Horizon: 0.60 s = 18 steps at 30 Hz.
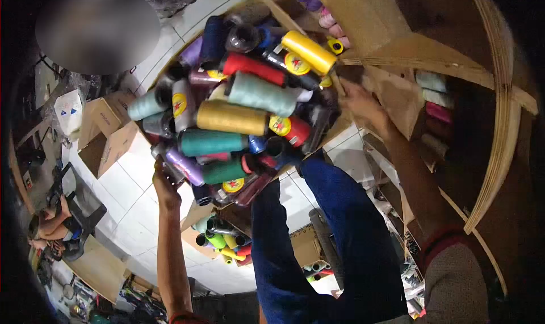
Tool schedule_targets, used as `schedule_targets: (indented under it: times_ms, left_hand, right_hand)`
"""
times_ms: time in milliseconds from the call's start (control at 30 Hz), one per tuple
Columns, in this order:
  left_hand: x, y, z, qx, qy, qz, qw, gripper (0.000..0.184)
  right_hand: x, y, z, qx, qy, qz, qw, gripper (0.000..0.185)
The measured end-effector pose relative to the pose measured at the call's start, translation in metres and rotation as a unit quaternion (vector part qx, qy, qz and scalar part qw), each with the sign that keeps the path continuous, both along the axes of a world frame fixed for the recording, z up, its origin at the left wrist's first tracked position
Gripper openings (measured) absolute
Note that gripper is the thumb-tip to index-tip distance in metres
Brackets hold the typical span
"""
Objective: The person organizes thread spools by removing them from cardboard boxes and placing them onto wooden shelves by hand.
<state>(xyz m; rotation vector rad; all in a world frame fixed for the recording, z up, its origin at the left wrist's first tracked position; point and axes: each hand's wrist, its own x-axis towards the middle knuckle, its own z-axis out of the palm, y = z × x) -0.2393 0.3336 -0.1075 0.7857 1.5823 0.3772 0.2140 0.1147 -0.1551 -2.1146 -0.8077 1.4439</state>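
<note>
A large heap of thread spools fills the middle of the head view, in a container whose walls are mostly hidden. On top lie a yellow spool (309, 53), a pale green spool (262, 94), a gold spool (233, 117), a red spool (253, 68) and a teal spool (213, 143). My left hand (166, 183) is at the heap's lower left edge, beside a lilac spool (185, 166); its fingers are partly hidden. My right hand (363, 104) is at the right edge, its fingers curled at the rim near the yellow spool.
An open cardboard box (108, 134) stands on the tiled floor (133, 190) at left. More spools (227, 242) lie in a box below the heap. Wooden shelves (454, 68) with yarn rise at right. Another person (54, 224) sits at far left.
</note>
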Motion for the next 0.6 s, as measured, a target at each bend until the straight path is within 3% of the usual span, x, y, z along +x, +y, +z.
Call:
schedule_targets:
  times_ms: [67, 167, 267, 367, 400, 500, 533, 600]
  left_hand:
    - [0.011, -0.001, 0.0, -0.024, 0.005, -0.012, 1.0, 0.042]
    - [0.024, -0.005, 0.002, 0.004, -0.018, -0.056, 0.998, 0.043]
    - [0.013, -0.001, -0.011, -0.002, -0.002, -0.094, 0.996, 0.048]
    - [0.009, 0.004, -0.007, -0.036, 0.072, -0.135, 0.988, 0.054]
    - [0.007, 0.003, -0.013, -0.014, 0.074, -0.13, 0.989, 0.061]
    - [0.013, 0.004, -0.012, -0.029, 0.152, -0.129, 0.98, 0.064]
    - [0.017, 0.002, -0.01, -0.006, 0.134, -0.126, 0.983, 0.063]
    - [0.001, -0.001, -0.032, 0.055, 0.082, -0.134, 0.986, 0.054]
  right_hand:
    - [0.011, -0.011, -0.008, 0.052, -0.017, -0.017, 0.998, 0.054]
    - [0.011, 0.009, 0.038, -0.05, -0.052, 0.017, 0.997, 0.056]
    - [0.009, -0.002, 0.019, 0.091, -0.016, -0.025, 0.995, 0.054]
    - [0.005, 0.002, 0.039, 0.076, 0.004, -0.114, 0.991, 0.053]
    - [0.001, 0.002, 0.051, 0.123, 0.101, -0.217, 0.963, 0.053]
    - [0.001, 0.023, 0.057, 0.133, -0.036, -0.204, 0.969, 0.062]
    - [0.0, 0.032, 0.052, 0.135, -0.074, -0.224, 0.962, 0.061]
    - [-0.003, 0.053, 0.059, 0.113, -0.177, -0.149, 0.966, 0.055]
